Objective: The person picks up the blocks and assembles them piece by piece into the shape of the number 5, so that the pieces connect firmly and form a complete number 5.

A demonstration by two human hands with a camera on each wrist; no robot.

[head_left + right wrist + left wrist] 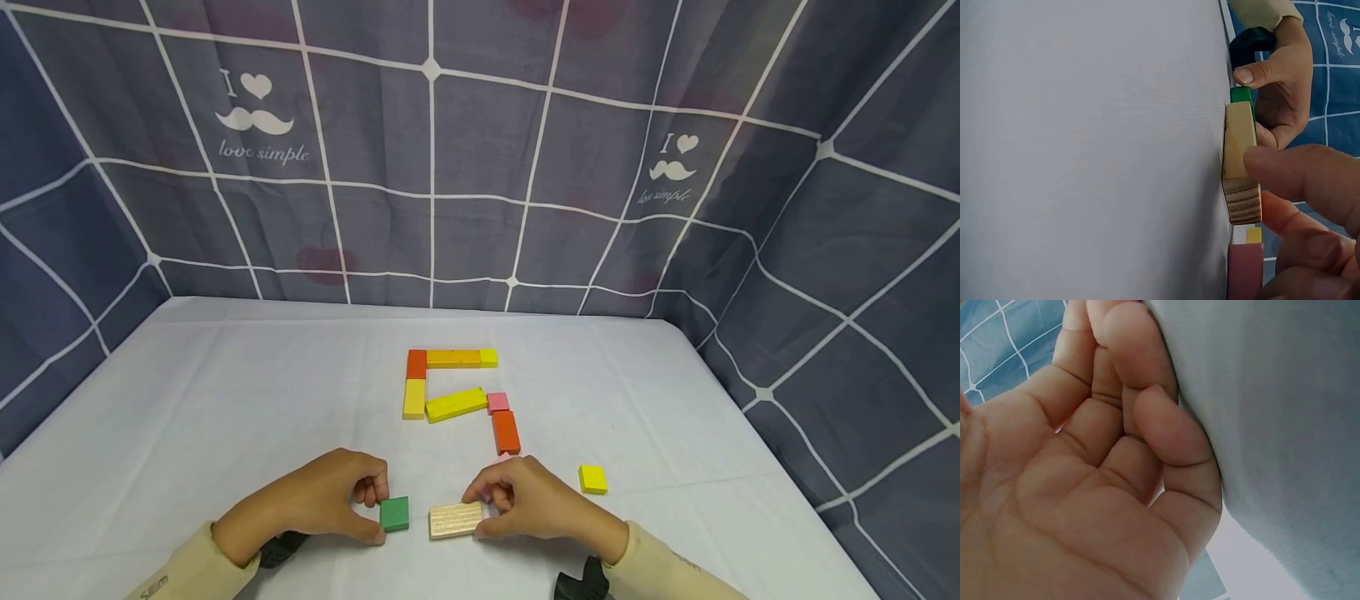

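Note:
My left hand [333, 496] pinches a small green block [394, 514] between thumb and forefinger on the white table. To its right, a plain wooden block [453, 521] lies flat, its right end pinched by my right hand [532, 504]. A narrow gap separates the two blocks in the head view. From the right wrist, my thumb touches the wooden block [1239, 140], and the green block [1241, 94] shows beyond it. A pink block [503, 457] is mostly hidden behind the right hand. The left wrist view shows curled fingers [1172, 431] but no block.
Further back, a bent line of blocks includes an orange-yellow one [453, 359], a red one [417, 364], a tilted yellow one [457, 405], a pink one [497, 402] and an orange-red one [506, 432]. A yellow block [592, 480] lies apart at right. Grey curtains [480, 150] hang behind.

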